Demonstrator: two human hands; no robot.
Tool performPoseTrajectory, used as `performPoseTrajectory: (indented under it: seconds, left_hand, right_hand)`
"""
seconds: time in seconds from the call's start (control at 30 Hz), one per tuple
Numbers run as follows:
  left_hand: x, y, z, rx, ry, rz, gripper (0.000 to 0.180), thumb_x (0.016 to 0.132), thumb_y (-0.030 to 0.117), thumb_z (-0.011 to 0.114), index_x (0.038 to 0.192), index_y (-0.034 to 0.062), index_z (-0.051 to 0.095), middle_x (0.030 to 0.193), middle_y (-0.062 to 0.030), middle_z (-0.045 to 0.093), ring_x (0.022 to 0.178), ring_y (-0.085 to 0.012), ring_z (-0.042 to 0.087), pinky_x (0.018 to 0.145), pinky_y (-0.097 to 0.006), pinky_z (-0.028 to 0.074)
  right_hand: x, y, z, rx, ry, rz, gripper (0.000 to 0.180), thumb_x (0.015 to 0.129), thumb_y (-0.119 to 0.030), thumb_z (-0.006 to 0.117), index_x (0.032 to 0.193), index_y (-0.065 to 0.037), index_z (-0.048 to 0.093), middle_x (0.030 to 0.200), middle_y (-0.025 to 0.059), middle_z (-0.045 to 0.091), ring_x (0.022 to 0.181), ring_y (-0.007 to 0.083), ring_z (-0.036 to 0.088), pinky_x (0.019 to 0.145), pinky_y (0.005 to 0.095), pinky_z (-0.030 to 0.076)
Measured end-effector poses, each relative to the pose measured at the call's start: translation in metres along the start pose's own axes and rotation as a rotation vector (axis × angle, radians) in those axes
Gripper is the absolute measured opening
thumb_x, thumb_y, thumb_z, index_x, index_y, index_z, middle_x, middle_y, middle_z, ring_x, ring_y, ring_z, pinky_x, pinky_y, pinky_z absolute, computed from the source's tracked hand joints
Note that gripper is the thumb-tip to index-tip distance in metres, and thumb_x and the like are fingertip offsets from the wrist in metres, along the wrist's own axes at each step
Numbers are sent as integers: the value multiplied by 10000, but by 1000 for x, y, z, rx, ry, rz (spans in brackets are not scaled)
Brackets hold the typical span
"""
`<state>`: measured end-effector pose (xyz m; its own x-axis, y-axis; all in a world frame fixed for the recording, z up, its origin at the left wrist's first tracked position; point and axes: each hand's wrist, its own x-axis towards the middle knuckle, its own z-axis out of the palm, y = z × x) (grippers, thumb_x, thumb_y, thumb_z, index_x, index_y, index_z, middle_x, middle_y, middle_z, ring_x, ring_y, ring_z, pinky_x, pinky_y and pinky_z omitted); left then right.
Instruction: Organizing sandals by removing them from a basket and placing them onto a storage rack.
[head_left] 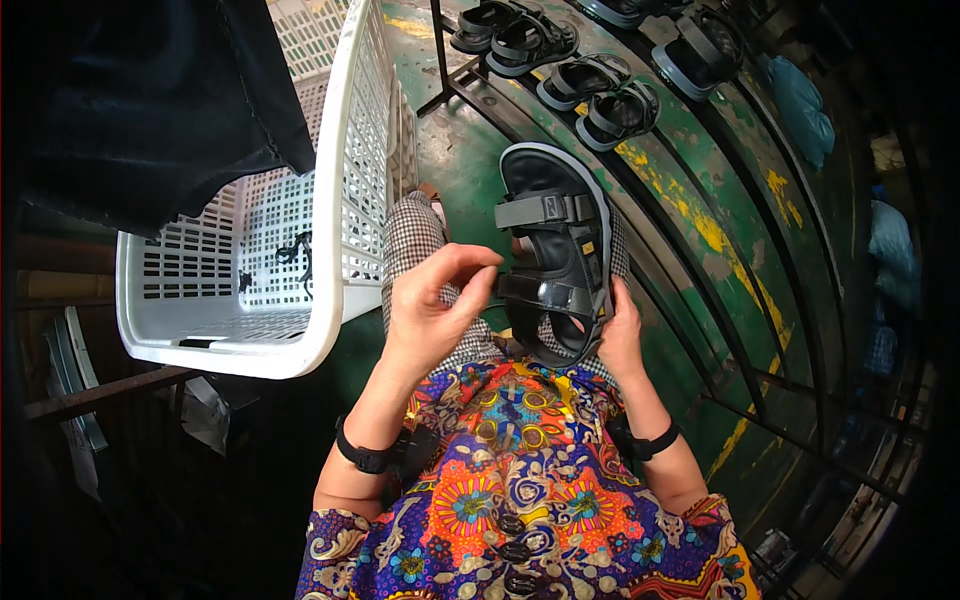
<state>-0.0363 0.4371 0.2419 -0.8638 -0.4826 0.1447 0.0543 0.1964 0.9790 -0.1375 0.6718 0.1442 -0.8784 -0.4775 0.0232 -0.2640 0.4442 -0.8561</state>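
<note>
Head view: clock face centred on the frame, 12 at the upper edge; items listed near to far.
Blouse: multicoloured floral blouse (520, 470) at 6 o'clock, short sleeves.
Armbands: black left armband (370, 458) at 7 o'clock; black right armband (650, 442) at 4 to 5 o'clock.
Right hand: right hand (622, 335) at 3 to 4 o'clock, closed on the outer edge of the sandal near its heel.
Left hand: left hand (430, 310) at 9 o'clock, thumb and forefinger bent to a narrow gap; whether they pinch anything cannot be told.
Sandal: black sandal (565, 265) near centre, toe toward 11 o'clock, heel toward 6; it lies at 10 to 11 o'clock from the right hand and 2 o'clock from the left.
Straps: grey front strap (545, 211); glossy black rear strap (540, 292), its free end just beside the left fingertips.
Trousers: checked trousers (412, 235) at 10 o'clock, behind the left hand.
Basket: white perforated basket (335, 180) at 9 to 10 o'clock, dark strips (300, 262) inside.
Sheet: black sheet (160, 90) at 10 o'clock, partly over the basket.
Rack: dark metal rack (440, 45), 12 to 4 o'clock, carrying strapped sandals (590, 78) at 1 o'clock.
</note>
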Motion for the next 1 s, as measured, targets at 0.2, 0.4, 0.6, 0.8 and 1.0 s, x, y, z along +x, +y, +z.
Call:
performPoseTrajectory:
  seconds: [0.2,0.4,0.6,0.8,1.0]
  left_hand:
    - [7,-1,29,444,-198,467,216,698,-15,674,898,48,625,689,-53,536,621,-230,534,527,-319,446]
    - [7,-8,40,561,-293,518,268,700,95,712,954,76,629,702,-46,503,641,-236,516,525,-344,454]
    - [-15,-29,17,-66,-17,-82,172,921,70,544,1054,3,631,753,-22,605,672,-60,550,608,-208,448]
    - [-41,-83,-4,-49,-41,-374,181,943,105,535,1057,2,631,715,6,576,656,-45,522,597,-195,429]
    - [-59,-127,-6,25,-110,-479,197,946,145,531,1041,10,639,701,12,577,642,-49,519,587,-211,427]
  right_hand:
    - [2,-16,9,-6,-14,39,529,685,131,505,1185,-41,508,912,180,634,879,347,634,761,381,485]
    - [4,-13,11,6,-21,48,512,693,26,662,1180,-23,510,959,191,635,919,340,640,764,370,488]
    - [10,-30,1,426,-129,230,531,756,-120,760,1195,23,498,1083,90,636,967,149,596,880,295,460]
    - [8,-37,-5,1278,-120,367,471,836,-146,689,1242,-6,496,1147,79,604,1007,172,592,894,311,473]
    - [23,-38,3,2132,-860,395,616,941,-343,453,1475,-154,211,789,83,452,552,163,506,448,274,395]
